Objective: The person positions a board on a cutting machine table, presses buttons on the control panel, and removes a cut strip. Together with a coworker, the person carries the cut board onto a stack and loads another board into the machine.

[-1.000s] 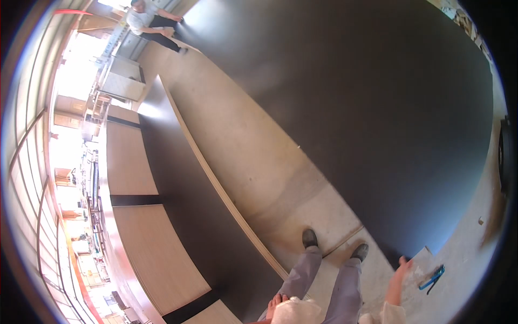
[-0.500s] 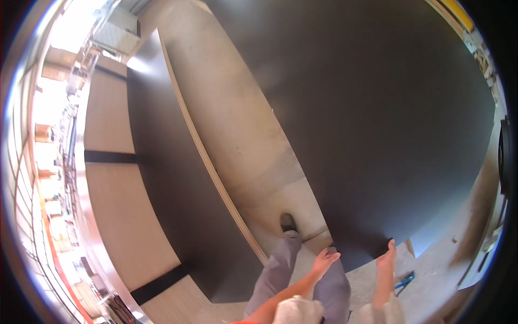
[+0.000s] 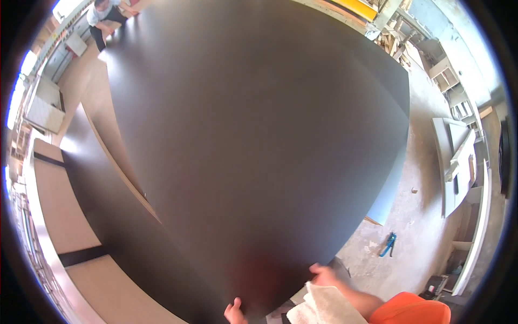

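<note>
A large dark board point(image 3: 259, 124) fills the middle of the head view, reaching from me to a person point(image 3: 102, 19) at the far left corner. Its near edge is in both my hands. My left hand point(image 3: 234, 312) is closed on the edge near the bottom of the view, with the thumb on top and the other fingers hidden. Farther right along the same edge, my right hand point(image 3: 326, 276) grips the board, a little blurred. Cream cloth point(image 3: 326, 305) covers part of my right forearm below an orange sleeve point(image 3: 413, 309).
Left of the board lies another dark sheet point(image 3: 108, 200) over pale panels point(image 3: 65, 205) with black strips. A blue-handled tool point(image 3: 387, 244) lies on the concrete floor point(image 3: 415, 210). White panels point(image 3: 456, 167) stand at the right; wood offcuts point(image 3: 389, 43) are piled farther back.
The large board has swung left and now covers most of the floor gap. My left hand has come from beside the board to its edge. The person at the far corner has come into view.
</note>
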The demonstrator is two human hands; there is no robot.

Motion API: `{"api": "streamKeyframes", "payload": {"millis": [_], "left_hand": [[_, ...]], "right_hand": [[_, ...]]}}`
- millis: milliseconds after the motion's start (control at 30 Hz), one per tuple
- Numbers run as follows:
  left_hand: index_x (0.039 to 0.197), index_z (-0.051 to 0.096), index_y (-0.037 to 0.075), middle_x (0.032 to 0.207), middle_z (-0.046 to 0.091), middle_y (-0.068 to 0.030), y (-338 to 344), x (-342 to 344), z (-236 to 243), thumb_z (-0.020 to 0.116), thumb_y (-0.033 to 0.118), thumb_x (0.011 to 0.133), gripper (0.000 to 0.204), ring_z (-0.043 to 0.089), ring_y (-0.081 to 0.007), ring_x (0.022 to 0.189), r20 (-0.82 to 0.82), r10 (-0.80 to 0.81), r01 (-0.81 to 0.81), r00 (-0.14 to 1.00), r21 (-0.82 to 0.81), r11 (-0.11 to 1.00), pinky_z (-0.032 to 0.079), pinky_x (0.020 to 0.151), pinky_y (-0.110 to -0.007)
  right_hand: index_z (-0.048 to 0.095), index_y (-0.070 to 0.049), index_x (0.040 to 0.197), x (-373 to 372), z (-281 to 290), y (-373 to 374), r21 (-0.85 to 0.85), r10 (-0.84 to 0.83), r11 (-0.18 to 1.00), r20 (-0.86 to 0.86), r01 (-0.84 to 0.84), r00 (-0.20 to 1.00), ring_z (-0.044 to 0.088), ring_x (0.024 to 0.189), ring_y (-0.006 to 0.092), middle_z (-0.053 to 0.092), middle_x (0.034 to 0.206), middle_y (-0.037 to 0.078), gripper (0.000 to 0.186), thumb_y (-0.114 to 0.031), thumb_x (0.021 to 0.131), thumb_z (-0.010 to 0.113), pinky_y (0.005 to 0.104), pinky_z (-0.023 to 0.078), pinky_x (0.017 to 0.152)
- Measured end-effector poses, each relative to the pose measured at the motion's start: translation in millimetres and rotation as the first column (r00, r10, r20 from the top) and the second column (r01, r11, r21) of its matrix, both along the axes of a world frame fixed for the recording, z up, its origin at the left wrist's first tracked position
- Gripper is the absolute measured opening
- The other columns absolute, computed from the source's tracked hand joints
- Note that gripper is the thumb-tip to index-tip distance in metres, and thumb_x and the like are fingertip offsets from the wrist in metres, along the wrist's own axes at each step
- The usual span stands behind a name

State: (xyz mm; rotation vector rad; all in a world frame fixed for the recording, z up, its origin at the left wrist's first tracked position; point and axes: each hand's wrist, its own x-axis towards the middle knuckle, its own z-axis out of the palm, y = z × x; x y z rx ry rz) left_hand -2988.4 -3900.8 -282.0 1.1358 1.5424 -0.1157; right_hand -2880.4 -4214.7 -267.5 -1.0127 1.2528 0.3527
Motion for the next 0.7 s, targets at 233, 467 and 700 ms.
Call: {"api": "streamKeyframes", "payload": {"millis": [233, 467, 700], "left_hand": [[0.102, 0.068, -0.004, 0.095, 0.064, -0.0083, 151.2, 36.6, 139.2, 0.076, 0.024, 0.086, 0.034, 0.057, -0.0232, 0.086, -0.226, -0.011, 0.026, 0.974, 0.065, 0.998, 0.05, 0.078, -0.04], [0.119, 0.061, -0.012, 0.118, 0.064, -0.0172, 183.5, 64.1, 189.4, 0.079, 0.038, 0.081, 0.065, 0.057, -0.028, 0.108, -0.313, 0.124, -0.051, 0.942, 0.231, 0.972, 0.045, 0.096, -0.041], [0.13, 0.054, -0.011, 0.131, 0.058, -0.0201, 210.5, 88.7, 251.5, 0.071, 0.042, 0.088, 0.069, 0.052, -0.0331, 0.121, -0.266, 0.232, -0.175, 0.936, 0.22, 0.96, 0.039, 0.104, -0.046]], "right_hand": [[0.059, -0.014, 0.116, 90.6, -71.7, -332.5, 0.028, -0.401, 0.914, 0.209, 0.404, 0.892, 0.059, 0.102, 0.0264, 0.061, 0.114, 0.008, 0.063, -0.06, 0.076, 0.073, 0.0423, 0.049, 0.088], [0.06, -0.01, 0.115, 168.4, -52.4, -264.7, -0.007, -0.159, 0.986, 0.264, 0.167, 0.951, 0.056, 0.107, 0.0266, 0.06, 0.115, 0.008, 0.062, -0.061, 0.081, 0.068, 0.0443, 0.046, 0.094], [0.057, -0.005, 0.117, 224.8, -24.2, -224.1, 0.02, 0.045, 0.998, 0.311, -0.054, 0.949, 0.058, 0.104, 0.0284, 0.061, 0.112, 0.011, 0.057, -0.056, 0.091, 0.056, 0.0441, 0.048, 0.095]]}}
